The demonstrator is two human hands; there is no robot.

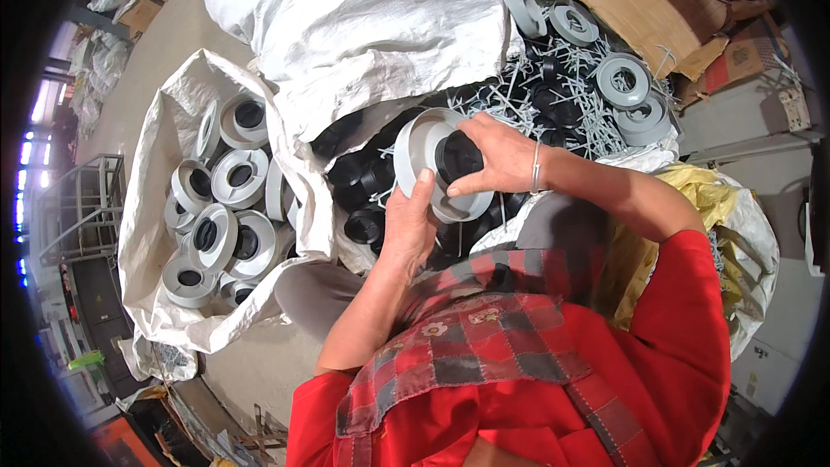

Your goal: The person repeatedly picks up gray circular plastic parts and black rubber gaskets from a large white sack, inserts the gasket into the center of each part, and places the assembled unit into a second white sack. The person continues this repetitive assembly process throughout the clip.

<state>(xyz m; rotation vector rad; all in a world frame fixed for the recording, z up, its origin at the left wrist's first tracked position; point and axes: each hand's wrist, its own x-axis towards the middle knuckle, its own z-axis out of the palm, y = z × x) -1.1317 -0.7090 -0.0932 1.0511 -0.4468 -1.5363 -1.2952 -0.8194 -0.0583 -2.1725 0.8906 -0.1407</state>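
Note:
In front of my lap is a round grey plastic dish-like ring (417,145), tilted toward me. My left hand (408,223) grips its lower left rim, thumb on the inner face. A black round plastic insert (459,157) sits at the ring's middle. My right hand (503,154) is closed around this insert, with the thumb below and the fingers above. How deep the insert sits in the ring I cannot tell. Loose black inserts (363,226) lie in a pile beneath my hands.
On the left, an open white woven sack (143,242) holds several grey rings with black centres (239,175). A full white sack (363,17) lies ahead. Grey plastic sticks (510,91) and plain grey rings (622,78) lie at the far right, beside cardboard boxes (640,0).

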